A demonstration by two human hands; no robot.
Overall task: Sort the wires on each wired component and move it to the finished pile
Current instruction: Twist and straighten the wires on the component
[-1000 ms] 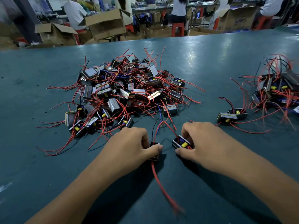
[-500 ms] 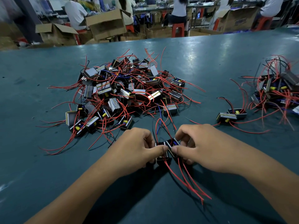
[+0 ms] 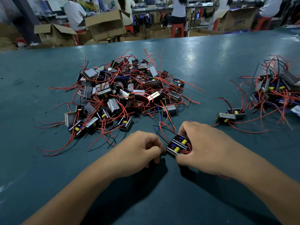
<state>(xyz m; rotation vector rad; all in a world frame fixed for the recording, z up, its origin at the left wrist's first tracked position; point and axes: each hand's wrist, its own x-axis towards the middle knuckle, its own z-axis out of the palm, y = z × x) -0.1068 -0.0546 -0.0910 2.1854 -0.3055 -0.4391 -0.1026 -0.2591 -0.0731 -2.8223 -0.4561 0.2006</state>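
A wide teal table (image 3: pixel 211 51) fills the view from the near edge to a row of cardboard boxes (image 3: pixel 105 25) and seated people at benches beyond it; on the table, left of centre, lies a large heap of wired components (image 3: pixel 126 93), small metal-cased blocks tangled in red, black and blue wires that trail outward across the surface; at the far right edge sits a smaller pile of components (image 3: pixel 276 91), its wires bunched upward and sideways; between the two piles, closer to the right one, a pair of components (image 3: pixel 230 116) rests side by side, red wires running out from under them.

Two bare forearms reach in from the bottom corners and meet near the middle of the table, just in front of the large heap; the right hand (image 3: pixel 207 148) curls round two components held together (image 3: pixel 178 146), thumb at their near end and fingertips over the far end, yellow parts facing up, red wires tucked under the palm; the left hand (image 3: pixel 139 150) is curled, its fingertips against the left end of the same two components; whether it pinches them or a wire cannot be made out; thin wires rise from the held pair toward the heap.
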